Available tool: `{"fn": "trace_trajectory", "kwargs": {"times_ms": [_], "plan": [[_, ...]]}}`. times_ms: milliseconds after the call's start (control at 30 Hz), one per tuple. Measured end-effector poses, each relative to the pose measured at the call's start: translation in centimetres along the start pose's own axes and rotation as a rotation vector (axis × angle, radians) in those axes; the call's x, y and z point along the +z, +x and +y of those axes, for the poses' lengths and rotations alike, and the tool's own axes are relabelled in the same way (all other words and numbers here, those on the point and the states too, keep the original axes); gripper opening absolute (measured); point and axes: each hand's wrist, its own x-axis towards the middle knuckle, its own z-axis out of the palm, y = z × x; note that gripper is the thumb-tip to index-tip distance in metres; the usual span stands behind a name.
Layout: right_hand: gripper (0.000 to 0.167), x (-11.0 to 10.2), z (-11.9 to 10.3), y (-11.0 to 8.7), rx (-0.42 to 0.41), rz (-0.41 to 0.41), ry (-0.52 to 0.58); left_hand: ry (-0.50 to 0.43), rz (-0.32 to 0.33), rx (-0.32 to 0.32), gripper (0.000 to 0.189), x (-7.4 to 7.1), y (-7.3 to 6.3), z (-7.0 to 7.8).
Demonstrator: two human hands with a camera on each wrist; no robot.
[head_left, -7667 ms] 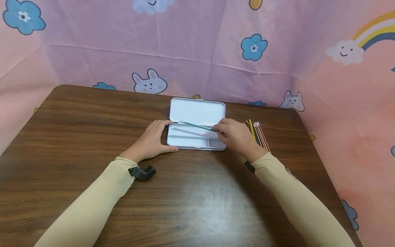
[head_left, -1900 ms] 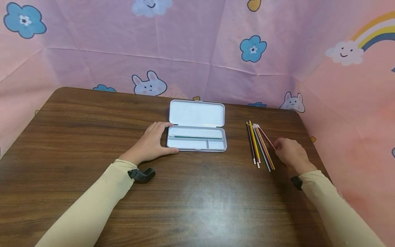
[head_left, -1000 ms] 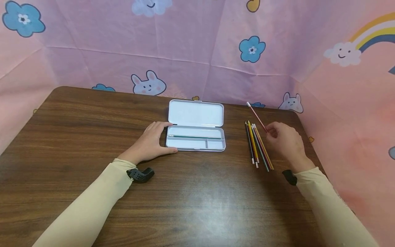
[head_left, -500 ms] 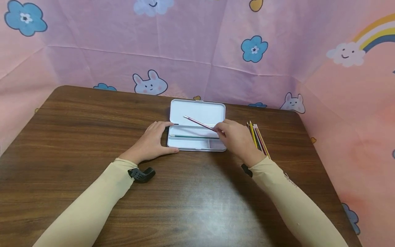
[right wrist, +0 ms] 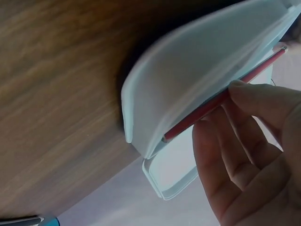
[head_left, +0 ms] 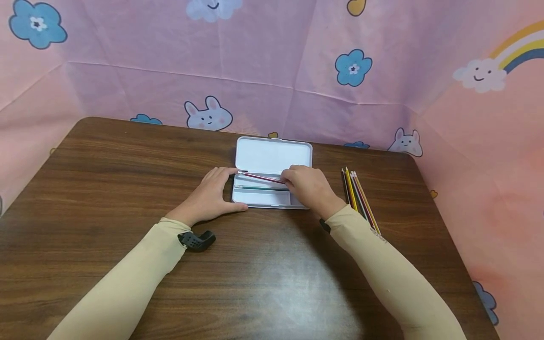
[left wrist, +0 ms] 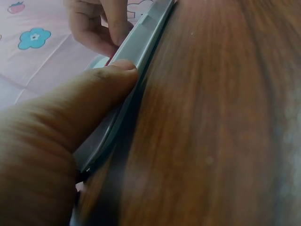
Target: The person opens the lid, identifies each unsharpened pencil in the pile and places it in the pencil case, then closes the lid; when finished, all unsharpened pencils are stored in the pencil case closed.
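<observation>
A white pencil case [head_left: 261, 198] lies with its lid folded back and a green pencil [head_left: 263, 188] in its long rear compartment. My left hand [head_left: 206, 196] holds the case's left end, thumb over the front rim and index finger at the hinge side. My right hand [head_left: 310, 186] pinches a dark red pencil [head_left: 260, 177] near its right end, between thumb and fingers. This pencil slants over the rear compartment, its eraser end by the left hinge. In the right wrist view the red pencil [right wrist: 202, 110] runs close along the inside of the case.
Several loose pencils [head_left: 350, 189], yellow, dark and reddish, lie in a bunch right of the case, partly behind the right forearm. The brown wooden table [head_left: 263, 283] ends at a pink patterned cloth [head_left: 255, 56] at the back and right.
My right hand has picked the red pencil from beside the bunch, carried it left and lowered it into the case. Earlier it brought the green pencil, now lying inside. My left hand stays put.
</observation>
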Motion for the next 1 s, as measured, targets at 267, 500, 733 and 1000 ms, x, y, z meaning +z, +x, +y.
{"fn": "trace_trajectory", "kwargs": {"times_ms": [267,500,733,1000], "plan": [[0.017,0.1,0.4,0.3,-0.021,-0.031,0.0,0.003,0.005,0.01,0.103,-0.1,0.0,0.1],[0.022,0.3,0.5,0.6,-0.034,-0.052,0.008,0.007,0.007,0.012,0.102,0.0,0.1,0.2],[0.023,0.4,0.9,0.9,-0.019,-0.099,0.043,0.013,0.006,0.011,0.103,0.0,0.1,0.3],[0.025,0.6,1.1,1.1,-0.023,-0.13,0.083,0.015,0.002,0.01,0.103,0.0,0.0,0.1]]}}
